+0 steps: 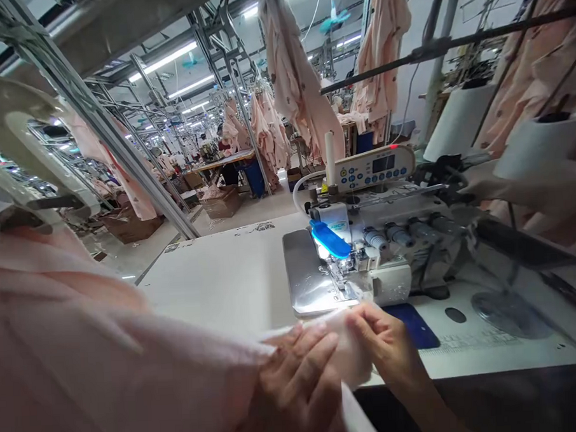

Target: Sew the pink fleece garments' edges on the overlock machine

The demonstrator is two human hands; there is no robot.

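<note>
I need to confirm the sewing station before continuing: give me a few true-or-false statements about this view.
The left hand lies on pale pink fabric: true.
The right hand grips the bright blue plastic guard on the white overlock sewing machine: false, it pinches the fabric in front of the machine.
Pale pink garments hang overhead: true.
The machine's lamp is off: false, it lights the shiny steel plate.

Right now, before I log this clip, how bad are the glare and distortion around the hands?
Head view: glare whitens the overlock machine's steel plate; wide-lens distortion bends the metal rack uprights; the left hand and right hand on the white fabric look fairly sharp.
</note>
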